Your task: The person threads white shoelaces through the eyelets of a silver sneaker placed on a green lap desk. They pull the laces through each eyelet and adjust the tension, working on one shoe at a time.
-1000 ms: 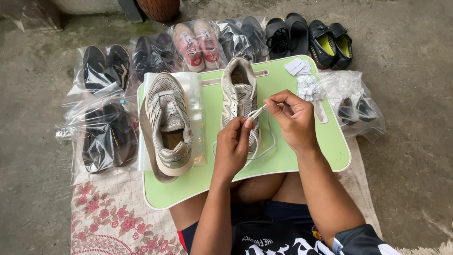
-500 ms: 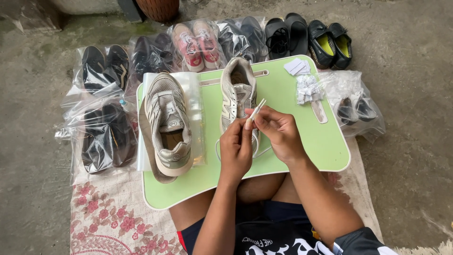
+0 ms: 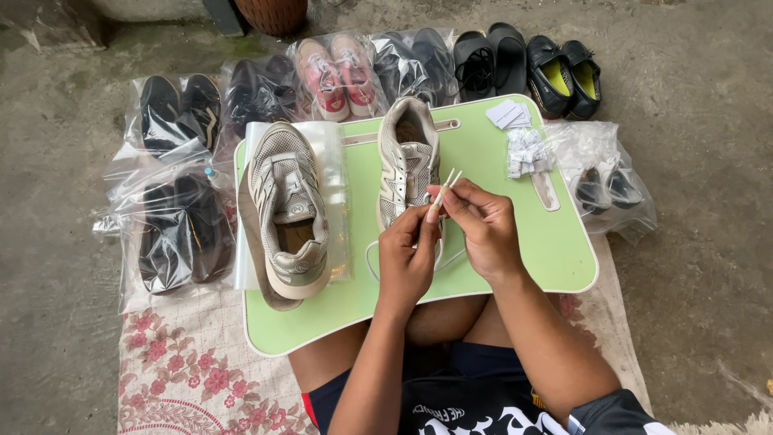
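My left hand (image 3: pixel 407 256) and my right hand (image 3: pixel 481 227) meet over a green lap table (image 3: pixel 555 250), both pinching the white ends of a shoelace (image 3: pixel 444 187) held upright between the fingertips. The lace loops down onto the table near my wrists. Just behind my hands lies a grey-beige sneaker (image 3: pixel 407 157), toe pointing away from me. Its mate (image 3: pixel 287 208) lies to the left on a clear plastic bag (image 3: pixel 336 193).
Several pairs of shoes, most in clear bags (image 3: pixel 169 234), line the concrete floor behind and left of the table; pink sneakers (image 3: pixel 338 72) and black shoes (image 3: pixel 570 74) stand at the back. White paper slips (image 3: pixel 509 114) and small packets (image 3: pixel 526 151) lie on the table's right. A floral mat (image 3: pixel 185 362) lies underneath.
My right hand has drawn in to the left, closer to my left hand, and both now hold the lace ends together, upright over the near sneaker.
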